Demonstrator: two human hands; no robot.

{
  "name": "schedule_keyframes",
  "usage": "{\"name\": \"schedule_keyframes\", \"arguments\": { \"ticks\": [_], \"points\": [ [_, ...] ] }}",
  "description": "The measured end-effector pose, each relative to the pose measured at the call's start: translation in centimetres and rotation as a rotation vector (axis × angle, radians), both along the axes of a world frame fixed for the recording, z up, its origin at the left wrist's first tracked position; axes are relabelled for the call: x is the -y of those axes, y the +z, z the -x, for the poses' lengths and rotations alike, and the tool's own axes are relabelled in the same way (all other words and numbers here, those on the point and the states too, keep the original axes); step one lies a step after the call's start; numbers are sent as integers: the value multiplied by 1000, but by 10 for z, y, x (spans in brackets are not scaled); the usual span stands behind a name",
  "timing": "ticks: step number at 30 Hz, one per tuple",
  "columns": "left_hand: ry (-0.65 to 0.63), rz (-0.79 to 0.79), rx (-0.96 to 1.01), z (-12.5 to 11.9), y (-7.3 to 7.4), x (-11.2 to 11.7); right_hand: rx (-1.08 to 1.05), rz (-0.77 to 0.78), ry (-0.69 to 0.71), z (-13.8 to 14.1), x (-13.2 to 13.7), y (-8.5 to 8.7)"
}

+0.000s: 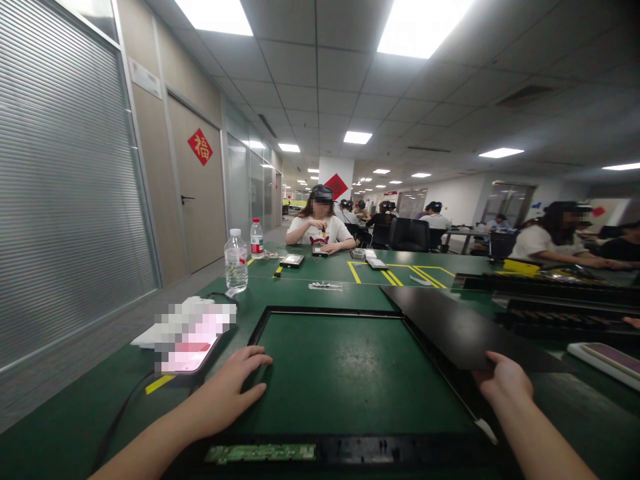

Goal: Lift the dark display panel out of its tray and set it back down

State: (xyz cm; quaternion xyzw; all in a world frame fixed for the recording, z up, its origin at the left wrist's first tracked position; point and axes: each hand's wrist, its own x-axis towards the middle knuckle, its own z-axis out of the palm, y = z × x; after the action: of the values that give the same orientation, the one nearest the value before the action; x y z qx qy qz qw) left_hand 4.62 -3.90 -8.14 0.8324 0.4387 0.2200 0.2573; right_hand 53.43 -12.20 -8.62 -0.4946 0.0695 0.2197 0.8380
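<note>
A black rectangular frame [320, 312] lies flat on the green table [75, 413] in front of me, with a green circuit strip [260, 453] along its near edge. My left hand [227, 393] rests on the frame's left side, fingers stretched out and flat. My right hand [503, 383] grips the near edge of a thin black panel [450, 327], which is tilted up over the frame's right side.
A phone [190, 350] with a cable lies left of the frame. Two water bottles [236, 260] stand behind it. Black trays [550, 300] and a white-edged device [607, 360] sit at the right. A person [320, 230] works across the table; others sit farther back.
</note>
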Motion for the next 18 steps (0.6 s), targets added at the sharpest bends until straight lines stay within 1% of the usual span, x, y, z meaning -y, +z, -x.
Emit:
{"name": "schedule_keyframes", "arguments": {
  "ticks": [3, 5, 10, 18],
  "points": [
    [3, -2, -12, -1, 1, 0, -59, 22, -67, 2, -2, -1],
    [-1, -8, -37, -1, 1, 1, -81, 22, -76, 4, -2, 0],
    [-13, -27, -79, -2, 5, 4, -97, 6, -65, 7, -1, 5],
    [-12, -1, -101, -2, 13, 5, -99, -11, -24, 13, -2, 14]
  ]
}}
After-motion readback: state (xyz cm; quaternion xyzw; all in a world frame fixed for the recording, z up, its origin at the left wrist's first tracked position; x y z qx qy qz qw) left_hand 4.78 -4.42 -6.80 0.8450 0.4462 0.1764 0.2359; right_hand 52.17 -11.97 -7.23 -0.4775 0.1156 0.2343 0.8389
